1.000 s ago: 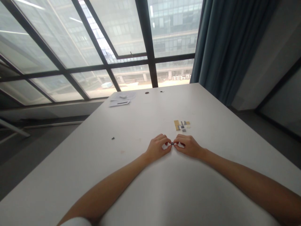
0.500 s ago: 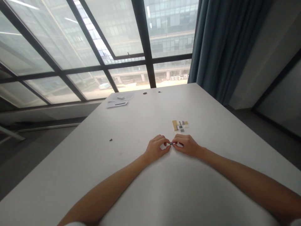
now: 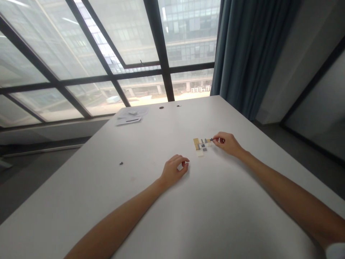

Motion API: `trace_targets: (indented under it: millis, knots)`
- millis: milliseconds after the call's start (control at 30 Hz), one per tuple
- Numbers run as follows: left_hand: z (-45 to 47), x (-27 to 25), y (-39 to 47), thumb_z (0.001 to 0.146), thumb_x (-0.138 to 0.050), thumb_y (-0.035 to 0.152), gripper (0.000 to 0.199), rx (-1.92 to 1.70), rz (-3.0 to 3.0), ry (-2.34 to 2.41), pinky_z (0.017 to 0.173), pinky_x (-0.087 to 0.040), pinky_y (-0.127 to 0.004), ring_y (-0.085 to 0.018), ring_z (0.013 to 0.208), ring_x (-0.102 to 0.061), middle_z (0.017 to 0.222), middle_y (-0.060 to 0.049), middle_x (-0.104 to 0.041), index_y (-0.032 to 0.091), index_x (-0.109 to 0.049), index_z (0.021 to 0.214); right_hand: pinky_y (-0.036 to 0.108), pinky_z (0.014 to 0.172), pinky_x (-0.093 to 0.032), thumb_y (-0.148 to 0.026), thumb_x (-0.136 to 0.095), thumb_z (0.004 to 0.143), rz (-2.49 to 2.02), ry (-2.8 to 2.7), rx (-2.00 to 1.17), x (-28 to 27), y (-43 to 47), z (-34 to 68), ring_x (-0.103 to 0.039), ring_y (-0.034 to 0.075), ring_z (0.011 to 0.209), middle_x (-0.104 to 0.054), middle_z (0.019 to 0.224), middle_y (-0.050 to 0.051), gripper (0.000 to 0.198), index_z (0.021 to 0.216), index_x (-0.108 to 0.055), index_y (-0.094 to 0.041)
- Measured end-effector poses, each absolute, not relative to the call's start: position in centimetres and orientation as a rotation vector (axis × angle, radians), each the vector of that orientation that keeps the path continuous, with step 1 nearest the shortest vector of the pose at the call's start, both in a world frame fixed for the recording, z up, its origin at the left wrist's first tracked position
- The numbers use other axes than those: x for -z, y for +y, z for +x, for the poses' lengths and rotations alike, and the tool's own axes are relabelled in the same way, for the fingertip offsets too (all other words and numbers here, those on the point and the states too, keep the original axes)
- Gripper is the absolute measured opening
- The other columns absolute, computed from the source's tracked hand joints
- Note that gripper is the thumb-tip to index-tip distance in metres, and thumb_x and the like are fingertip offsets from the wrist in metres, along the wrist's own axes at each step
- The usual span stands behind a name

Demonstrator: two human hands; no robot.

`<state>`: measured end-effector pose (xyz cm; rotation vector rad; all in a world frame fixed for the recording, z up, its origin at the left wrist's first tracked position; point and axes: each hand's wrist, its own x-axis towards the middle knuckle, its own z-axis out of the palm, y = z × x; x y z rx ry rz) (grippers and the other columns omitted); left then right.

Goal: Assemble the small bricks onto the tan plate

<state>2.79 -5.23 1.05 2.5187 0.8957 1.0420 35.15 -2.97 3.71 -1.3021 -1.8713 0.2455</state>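
My right hand (image 3: 228,142) is at the right edge of a group of small pieces on the table. Its thumb and forefinger pinch a small dark piece (image 3: 211,139), too small to make out fully. The group has yellow pieces (image 3: 196,144), dark grey pieces (image 3: 205,149) and a pale cream piece (image 3: 200,153) at its near side. My left hand (image 3: 174,169) rests on the white table (image 3: 167,223), nearer to me and left of the group. A gap shows between its thumb and curled fingers, with nothing visible between them.
A small dark piece (image 3: 121,163) lies alone on the left. Papers (image 3: 128,120) with a small white item on top are at the far left corner. A dark round disc (image 3: 161,107) and a small dark item (image 3: 178,106) sit near the far edge, below the windows.
Both hands were together at a small dark piece. My right hand has moved away and to the right with a dark piece. My left hand has stayed nearly in place, its fingertips now free.
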Motion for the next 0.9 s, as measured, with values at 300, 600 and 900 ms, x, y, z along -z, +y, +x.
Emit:
trace_targets:
  millis: [300,600,900]
  knots:
    - [2.8,-1.2,-5.3,0.090,-0.054,0.016,0.016,-1.021,2.497,0.898,0.076,-0.047,-0.027,-0.014,0.078,-0.059,0.078,-0.002,-0.065,0.019,-0.069,0.094,0.024,0.062,-0.037,-0.026,-0.062,0.082,-1.569,-2.043,-0.326,-1.0,-2.6,35.0,-0.056,0.014,0.067,-0.071,0.079,0.002,0.017,0.087,-0.077,-0.019]
    - [2.9,-1.3,-5.4,0.089,-0.054,0.016,0.017,-0.988,2.489,0.919,0.075,-0.048,-0.026,-0.014,0.077,-0.060,0.078,-0.002,-0.065,0.020,-0.070,0.094,0.024,0.065,-0.037,-0.026,-0.061,0.083,-1.671,-2.066,-0.295,-0.6,-2.6,34.9,-0.059,0.015,0.073,-0.073,0.083,0.003,0.017,0.088,-0.077,-0.020]
    - [2.8,-1.0,-5.3,0.091,-0.053,0.016,0.018,-0.939,2.487,0.926,0.070,-0.047,-0.024,-0.013,0.076,-0.060,0.080,-0.003,-0.067,0.019,-0.070,0.095,0.025,0.063,-0.037,-0.023,-0.064,0.080,-1.876,-1.898,-0.284,-1.2,-3.2,33.2,-0.062,0.016,0.068,-0.073,0.076,0.007,0.014,0.074,-0.075,-0.016]
